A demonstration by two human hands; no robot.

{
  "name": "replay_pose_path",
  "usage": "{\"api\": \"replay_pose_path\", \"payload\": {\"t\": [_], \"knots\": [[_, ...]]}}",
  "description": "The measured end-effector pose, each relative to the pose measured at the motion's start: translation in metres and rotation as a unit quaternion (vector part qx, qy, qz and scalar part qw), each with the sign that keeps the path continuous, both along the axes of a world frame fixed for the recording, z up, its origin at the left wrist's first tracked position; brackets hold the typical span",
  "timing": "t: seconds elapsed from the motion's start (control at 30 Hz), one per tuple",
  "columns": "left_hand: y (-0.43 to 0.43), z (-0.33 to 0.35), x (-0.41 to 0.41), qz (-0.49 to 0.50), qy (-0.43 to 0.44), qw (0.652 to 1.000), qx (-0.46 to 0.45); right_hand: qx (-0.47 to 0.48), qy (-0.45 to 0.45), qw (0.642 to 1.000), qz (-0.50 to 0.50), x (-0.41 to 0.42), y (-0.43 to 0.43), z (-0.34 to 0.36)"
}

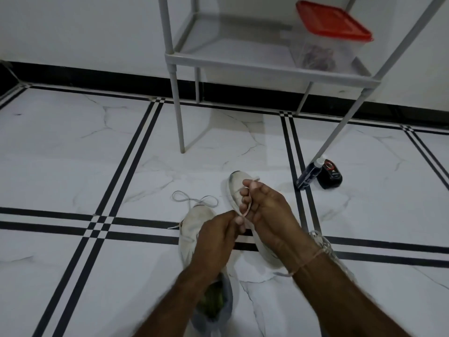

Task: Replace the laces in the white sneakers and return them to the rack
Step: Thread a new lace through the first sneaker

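Two white sneakers lie on the tiled floor, toes pointing away from me. The left sneaker (192, 224) has a loose lace (192, 199) looping out past its toe. The right sneaker (235, 188) lies mostly under my hands. My right hand (264, 210) has its fingers curled round a pale lace (246, 210) above that shoe. My left hand (218, 237) pinches the same lace's lower end. A pile of white laces (323, 242) lies behind my right wrist.
A grey rack (243, 64) stands against the wall ahead, holding a clear box with a red lid (328, 35) on its shelf. A dark bottle (309, 175) and a small black tin (331, 175) stand by the rack's right front leg.
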State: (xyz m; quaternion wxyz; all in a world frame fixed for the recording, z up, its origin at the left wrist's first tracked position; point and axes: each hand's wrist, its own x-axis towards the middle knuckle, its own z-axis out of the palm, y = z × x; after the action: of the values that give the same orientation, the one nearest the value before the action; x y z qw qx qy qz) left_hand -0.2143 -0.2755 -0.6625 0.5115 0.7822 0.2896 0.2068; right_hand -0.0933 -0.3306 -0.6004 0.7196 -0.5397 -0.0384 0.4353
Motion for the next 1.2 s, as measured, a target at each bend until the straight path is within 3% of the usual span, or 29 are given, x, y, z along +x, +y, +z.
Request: {"api": "replay_pose_path", "payload": {"t": [0.1, 0.2, 0.3, 0.4, 0.53, 0.63, 0.77, 0.87, 0.9, 0.97, 1.1, 1.2], "knots": [[0.004, -0.020, -0.023, -0.009, 0.024, 0.992, 0.126, -0.015, 0.016, 0.998, -0.065, 0.020, -0.005, 0.000], [0.004, -0.038, -0.037, -0.015, 0.071, 0.981, 0.181, -0.059, -0.035, 0.995, -0.066, 0.030, -0.009, -0.006], [0.004, -0.050, -0.040, -0.014, 0.127, 0.973, 0.192, -0.078, -0.091, 0.991, -0.060, 0.029, -0.006, -0.009], [0.004, -0.049, -0.044, -0.033, 0.126, 0.974, 0.187, -0.062, -0.104, 0.989, -0.079, 0.038, 0.001, -0.005], [-0.003, -0.041, -0.055, 0.039, 0.141, 0.975, 0.168, -0.094, -0.288, 0.953, -0.016, 0.036, 0.002, -0.004], [-0.007, -0.034, -0.068, 0.128, 0.184, 0.971, 0.086, -0.128, -0.446, 0.885, 0.042, 0.018, 0.003, -0.014], [-0.011, -0.030, -0.072, 0.141, 0.165, 0.976, -0.010, -0.182, -0.634, 0.749, -0.051, 0.029, 0.010, 0.008], [-0.012, -0.028, -0.073, 0.153, 0.171, 0.973, -0.015, -0.136, -0.727, 0.668, 0.084, -0.005, 0.007, 0.005], [-0.012, -0.027, -0.074, 0.161, 0.181, 0.970, -0.019, -0.136, -0.719, 0.665, 0.151, -0.023, 0.004, -0.008], [-0.013, -0.024, -0.076, 0.175, 0.206, 0.963, -0.017, -0.155, -0.659, 0.696, 0.239, -0.046, -0.011, -0.039], [-0.012, -0.025, -0.082, 0.164, 0.214, 0.963, -0.015, -0.187, -0.520, 0.800, 0.235, -0.052, -0.033, -0.084], [-0.009, -0.023, -0.086, 0.171, 0.194, 0.965, -0.048, -0.226, -0.507, 0.805, 0.210, -0.063, -0.037, -0.097]]}}
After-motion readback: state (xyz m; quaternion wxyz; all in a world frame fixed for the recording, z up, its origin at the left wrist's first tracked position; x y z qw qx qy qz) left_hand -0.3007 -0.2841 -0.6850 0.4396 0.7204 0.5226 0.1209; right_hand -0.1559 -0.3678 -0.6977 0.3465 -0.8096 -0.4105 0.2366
